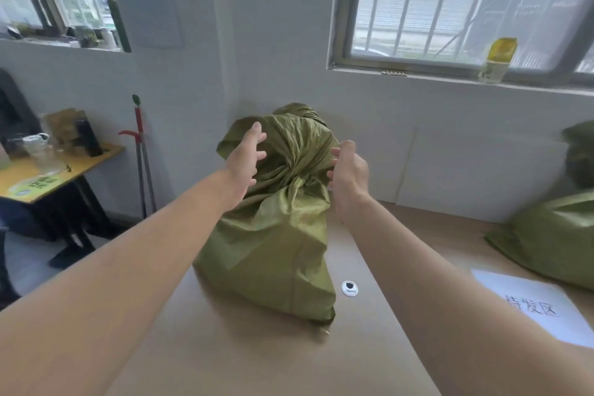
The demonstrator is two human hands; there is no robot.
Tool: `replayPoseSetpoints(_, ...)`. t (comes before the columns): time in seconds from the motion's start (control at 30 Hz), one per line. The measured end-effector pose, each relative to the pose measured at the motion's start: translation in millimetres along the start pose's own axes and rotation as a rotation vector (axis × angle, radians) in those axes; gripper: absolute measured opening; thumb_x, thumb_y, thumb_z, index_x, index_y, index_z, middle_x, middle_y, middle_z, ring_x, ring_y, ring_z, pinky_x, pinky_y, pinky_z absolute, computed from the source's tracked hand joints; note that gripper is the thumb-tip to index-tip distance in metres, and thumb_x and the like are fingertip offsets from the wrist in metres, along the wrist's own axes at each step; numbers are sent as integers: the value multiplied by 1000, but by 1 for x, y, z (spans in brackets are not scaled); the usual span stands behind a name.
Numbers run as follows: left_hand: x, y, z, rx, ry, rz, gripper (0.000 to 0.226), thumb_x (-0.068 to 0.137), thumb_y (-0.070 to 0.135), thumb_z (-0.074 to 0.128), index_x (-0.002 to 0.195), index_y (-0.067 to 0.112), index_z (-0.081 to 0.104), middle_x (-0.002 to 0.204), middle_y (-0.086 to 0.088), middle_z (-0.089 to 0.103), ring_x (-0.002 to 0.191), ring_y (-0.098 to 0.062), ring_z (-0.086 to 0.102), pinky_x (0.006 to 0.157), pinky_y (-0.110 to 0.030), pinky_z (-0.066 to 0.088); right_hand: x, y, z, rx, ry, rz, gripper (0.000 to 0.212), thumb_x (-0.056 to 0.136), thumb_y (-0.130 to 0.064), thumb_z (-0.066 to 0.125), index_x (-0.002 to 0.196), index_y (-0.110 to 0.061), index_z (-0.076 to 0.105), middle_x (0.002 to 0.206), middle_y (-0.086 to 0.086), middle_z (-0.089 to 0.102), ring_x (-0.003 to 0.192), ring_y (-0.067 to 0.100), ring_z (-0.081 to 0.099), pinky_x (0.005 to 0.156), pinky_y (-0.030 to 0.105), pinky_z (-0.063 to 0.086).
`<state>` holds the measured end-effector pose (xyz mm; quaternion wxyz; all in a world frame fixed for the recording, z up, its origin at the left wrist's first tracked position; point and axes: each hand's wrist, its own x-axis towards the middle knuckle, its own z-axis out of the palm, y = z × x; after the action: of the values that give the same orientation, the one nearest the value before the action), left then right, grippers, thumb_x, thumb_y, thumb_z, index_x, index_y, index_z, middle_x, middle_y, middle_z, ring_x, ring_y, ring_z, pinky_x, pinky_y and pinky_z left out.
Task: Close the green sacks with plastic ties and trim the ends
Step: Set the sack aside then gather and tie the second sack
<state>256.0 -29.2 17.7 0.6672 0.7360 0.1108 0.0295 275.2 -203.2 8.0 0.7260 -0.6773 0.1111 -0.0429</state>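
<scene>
A full green sack [270, 254] stands on the brown table [244, 347] against the wall, its neck twisted and gathered with the loose top flaring above. My left hand [246, 161] is at the left side of the flared top, fingers spread, holding nothing. To the right of the neck, my right hand [348, 175] has its fingers curled and apart, close to the fabric. No plastic tie or cutter is visible.
Two more green sacks lie at the right: one [553, 235] on the table, one [581, 151] behind it. A white paper label [533, 309] lies front right. A grommet [349, 288] sits in the tabletop. A side table [58, 170] with clutter and a red-handled tool [139, 138] stand left.
</scene>
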Motion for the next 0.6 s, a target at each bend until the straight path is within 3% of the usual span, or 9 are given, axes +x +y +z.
replayPoseSetpoints(0.1, 30, -16, 2, 23, 13, -42, 66, 102, 69, 25, 154, 32, 43, 159, -11, 43, 151, -44, 29, 122, -57, 25, 31, 22, 9, 5, 4, 44, 57, 101, -40, 37, 128, 4, 59, 91, 2, 50, 81, 22, 45, 76, 39, 43)
replayPoseSetpoints(0.23, 74, -34, 9, 53, 6, -79, 71, 99, 73, 27, 153, 29, 46, 157, -11, 46, 150, -44, 29, 121, -57, 26, 73, 44, 17, 11, -8, 123, 58, 101, -41, 38, 132, 5, 54, 89, 8, 49, 85, 22, 42, 79, 40, 44)
replayPoseSetpoints(0.27, 83, -38, 12, 60, 5, -90, 72, 99, 73, 27, 152, 29, 46, 157, -11, 46, 150, -43, 29, 122, -57, 25, 83, 50, 19, 12, -12, 142, 57, 101, -41, 38, 134, 4, 54, 99, -8, 34, 86, 22, 42, 81, 42, 46)
replayPoseSetpoints(0.3, 92, -42, 16, 69, 2, -101, 73, 98, 73, 27, 152, 28, 47, 157, -11, 45, 151, -42, 29, 122, -57, 25, 92, 56, 21, 7, -18, 160, 57, 101, -41, 38, 135, 3, 54, 120, 29, 59, 86, 22, 43, 85, 44, 50)
replayPoseSetpoints(0.33, 102, -46, 20, 82, -2, -107, 73, 98, 73, 27, 152, 27, 47, 158, -10, 45, 151, -40, 29, 123, -57, 24, 100, 62, 23, -1, -15, 179, 58, 101, -41, 38, 135, 3, 54, 88, 12, 54, 85, 23, 45, 87, 46, 51)
replayPoseSetpoints(0.47, 136, -63, 31, 152, -19, -88, 72, 102, 67, 30, 157, 22, 39, 162, -2, 40, 152, -25, 29, 125, -46, 20, 133, 77, 32, -36, 3, 221, 59, 102, -42, 39, 134, 4, 55, 91, 2, 46, 112, 44, 63, 99, 53, 51)
replayPoseSetpoints(0.53, 152, -69, 35, 164, -49, -67, 68, 104, 61, 35, 160, 22, 35, 164, 3, 37, 152, -17, 30, 119, -36, 22, 150, 84, 38, -53, 17, 241, 59, 102, -43, 39, 134, 5, 56, 92, 3, 47, 102, 41, 65, 95, 50, 53)
replayPoseSetpoints(0.57, 160, -72, 36, 169, -68, -55, 66, 105, 59, 37, 159, 22, 35, 163, 6, 37, 150, -14, 31, 114, -31, 23, 157, 88, 41, -61, 24, 252, 59, 102, -43, 38, 133, 5, 56, 92, 3, 47, 109, 40, 66, 93, 48, 53)
replayPoseSetpoints(0.6, 168, -75, 37, 178, -84, -46, 64, 105, 57, 39, 159, 22, 36, 161, 9, 38, 148, -12, 33, 110, -28, 24, 165, 92, 45, -72, 30, 265, 59, 102, -42, 38, 132, 6, 56, 93, 4, 47, 87, 30, 58, 88, 45, 52)
